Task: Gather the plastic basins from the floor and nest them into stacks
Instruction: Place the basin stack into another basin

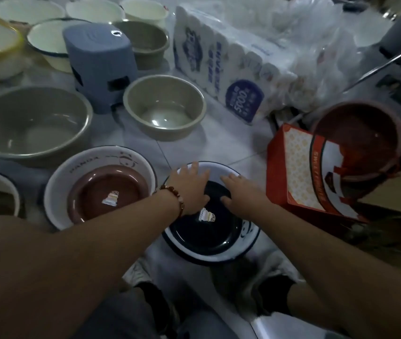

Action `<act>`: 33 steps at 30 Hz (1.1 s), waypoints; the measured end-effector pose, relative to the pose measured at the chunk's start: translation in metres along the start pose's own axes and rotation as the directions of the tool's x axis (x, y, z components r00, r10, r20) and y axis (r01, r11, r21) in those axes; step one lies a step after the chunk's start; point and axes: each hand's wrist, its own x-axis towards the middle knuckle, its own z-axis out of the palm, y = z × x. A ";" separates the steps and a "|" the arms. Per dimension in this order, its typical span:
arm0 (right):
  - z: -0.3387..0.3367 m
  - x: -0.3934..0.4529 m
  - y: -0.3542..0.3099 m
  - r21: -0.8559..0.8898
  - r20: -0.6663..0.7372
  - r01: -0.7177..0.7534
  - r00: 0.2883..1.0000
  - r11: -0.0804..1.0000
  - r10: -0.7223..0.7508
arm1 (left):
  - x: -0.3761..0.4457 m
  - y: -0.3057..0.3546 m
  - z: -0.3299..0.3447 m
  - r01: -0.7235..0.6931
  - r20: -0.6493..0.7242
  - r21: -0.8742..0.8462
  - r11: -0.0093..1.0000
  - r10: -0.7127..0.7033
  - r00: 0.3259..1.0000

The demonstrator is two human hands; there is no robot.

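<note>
Head view, low centre of frame: the navy basin [209, 228] sits nested inside a white basin [248, 243] on the floor. Light, stiff, glossy plastic by the look of it, likely slippery, so the rim is the place to grab. Left hand [189, 187] and right hand [238, 194] lie on its far rim, fingers [228, 178] fairly straight, clasping nothing. Left of it waits a brown basin [107, 192].

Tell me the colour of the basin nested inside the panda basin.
Reddish brown basin, seen best in the head view.

Dim, soft focus (edges warped); faint glare.
</note>
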 end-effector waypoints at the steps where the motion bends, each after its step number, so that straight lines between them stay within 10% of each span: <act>1: -0.005 0.002 -0.004 -0.016 -0.018 0.030 0.999 0.999 -0.030 | -0.006 -0.009 -0.003 0.024 -0.002 -0.025 0.999 -0.025 1.000; 13: -0.003 0.034 -0.100 0.116 -0.011 0.360 0.932 0.926 -0.361 | -0.181 -0.095 -0.013 0.529 0.256 -0.030 0.848 -0.505 0.824; 21: 0.044 0.017 -0.184 0.111 0.169 0.481 0.853 0.870 -0.494 | -0.235 -0.126 -0.031 0.551 0.283 0.126 0.825 -0.562 0.777; 28: 0.086 0.033 -0.194 0.649 0.357 -0.088 0.912 0.756 -0.200 | -0.220 -0.139 -0.002 0.486 0.331 -0.141 0.862 -0.422 0.844; 33: 0.110 0.041 -0.225 0.661 0.661 -0.611 0.749 0.436 0.047 | -0.221 -0.165 0.001 0.506 0.432 -0.128 0.853 -0.411 0.803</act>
